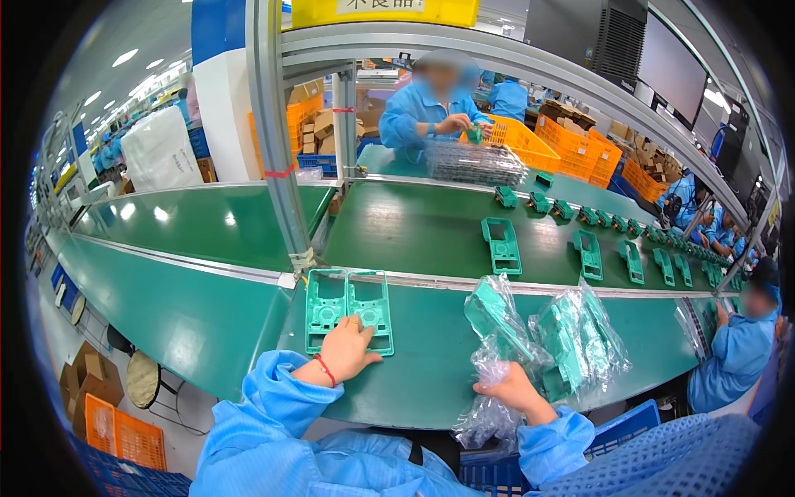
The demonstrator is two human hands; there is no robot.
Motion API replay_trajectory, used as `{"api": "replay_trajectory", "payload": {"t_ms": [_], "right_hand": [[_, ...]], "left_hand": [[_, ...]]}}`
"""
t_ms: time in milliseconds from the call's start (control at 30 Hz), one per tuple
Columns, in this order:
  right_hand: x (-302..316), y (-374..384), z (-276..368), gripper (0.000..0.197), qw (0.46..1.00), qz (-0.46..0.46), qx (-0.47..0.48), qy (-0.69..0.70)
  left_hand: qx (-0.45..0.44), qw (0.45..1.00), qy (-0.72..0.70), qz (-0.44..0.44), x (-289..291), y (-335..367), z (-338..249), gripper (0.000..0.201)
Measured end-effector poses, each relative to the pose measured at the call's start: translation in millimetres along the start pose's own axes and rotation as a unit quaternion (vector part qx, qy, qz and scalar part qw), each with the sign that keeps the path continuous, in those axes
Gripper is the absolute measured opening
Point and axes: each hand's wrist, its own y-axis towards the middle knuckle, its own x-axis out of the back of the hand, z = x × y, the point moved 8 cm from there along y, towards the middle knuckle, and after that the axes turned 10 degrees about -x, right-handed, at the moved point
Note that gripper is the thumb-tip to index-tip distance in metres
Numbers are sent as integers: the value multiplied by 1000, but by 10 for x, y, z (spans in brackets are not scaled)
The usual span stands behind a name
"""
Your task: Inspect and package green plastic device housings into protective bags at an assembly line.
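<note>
Two green plastic housings [325, 290] lie side by side on the near green bench, each with a rectangular opening at its far end. My left hand [346, 349] rests on the near part of the right-hand one, thumb spread away from the fingers. In my right hand [509, 388] is the gathered end of a clear plastic bag [490, 421]. A green housing [499, 319] shows at the bag's far end, tilted. Just right of it lie more bagged green housings [580, 340], partly blurred by the shiny film.
Beyond the bench a green conveyor belt [397, 236] carries a row of green housings [501, 247] and smaller green parts [538, 202]. A metal post [277, 149] rises behind the two housings. Across the belt a co-worker [431, 108] handles a green part; another person [737, 356] sits at right.
</note>
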Motion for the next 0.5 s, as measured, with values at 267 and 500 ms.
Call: {"api": "replay_trajectory", "payload": {"t_ms": [267, 500], "right_hand": [[35, 9, -4, 28, 999, -7, 41, -27], [12, -19, 33, 27, 999, 5, 42, 6]], "left_hand": [[-62, 995, 69, 38, -35, 149, -157, 49], [-111, 992, 4, 55, -45, 408, -218, 52]]}}
